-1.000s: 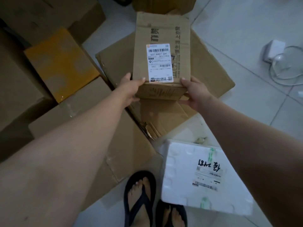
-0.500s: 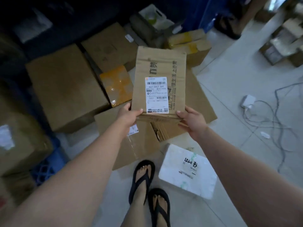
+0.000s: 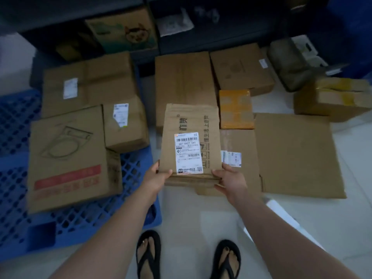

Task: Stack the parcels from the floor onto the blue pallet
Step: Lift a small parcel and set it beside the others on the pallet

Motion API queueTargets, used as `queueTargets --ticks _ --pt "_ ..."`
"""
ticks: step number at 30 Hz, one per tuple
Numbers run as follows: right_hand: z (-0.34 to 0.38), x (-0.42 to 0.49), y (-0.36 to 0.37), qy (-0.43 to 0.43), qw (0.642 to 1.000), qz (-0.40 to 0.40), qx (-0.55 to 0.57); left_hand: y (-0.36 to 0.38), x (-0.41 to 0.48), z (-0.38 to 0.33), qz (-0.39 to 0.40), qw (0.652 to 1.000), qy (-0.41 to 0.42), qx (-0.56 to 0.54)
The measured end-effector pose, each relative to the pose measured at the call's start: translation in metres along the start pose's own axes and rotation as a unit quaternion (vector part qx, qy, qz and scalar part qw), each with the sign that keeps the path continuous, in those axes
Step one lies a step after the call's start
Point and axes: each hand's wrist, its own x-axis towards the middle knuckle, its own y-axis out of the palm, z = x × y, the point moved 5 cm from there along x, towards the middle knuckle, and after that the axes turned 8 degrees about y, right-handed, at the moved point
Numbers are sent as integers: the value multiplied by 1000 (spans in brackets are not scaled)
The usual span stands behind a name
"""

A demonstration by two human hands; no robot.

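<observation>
Parcel label reads "507-H407 041"; both hands hold it.

Labelled parcel held beside pallet.

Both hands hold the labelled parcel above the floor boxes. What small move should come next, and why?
Probably swing the parcel left toward the blue pallet: the left hand and right hand grip its near corners, and it hangs right of the pallet.

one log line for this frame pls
hands: left + right hold labelled parcel | parcel: off floor | pallet: left, part stacked
</observation>
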Motion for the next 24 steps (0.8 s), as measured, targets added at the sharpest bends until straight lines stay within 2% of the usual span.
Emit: queueTargets --ticks 6,11,15,16,18,21,24 --pt "-94 23 105 67 997 -2 -30 -109 19 96 -55 993 -99 -37" --pt "-149 49 174 92 993 -2 -68 -168 41 172 -86 978 -175 -72" --pt "-167 84 218 83 990 8 -115 -197 83 209 -158 971 -145 -106" --pt "-169 95 225 81 988 5 -128 -200 94 217 -182 960 -160 -138" --pt "-173 113 234 78 984 -15 -157 -201 110 233 -227 917 -230 -233" --pt "-182 130 236 67 977 -35 -199 -191 121 249 -240 850 -308 -352" --pt "-186 140 238 56 973 -28 -223 -190 129 255 -235 840 -318 -370"
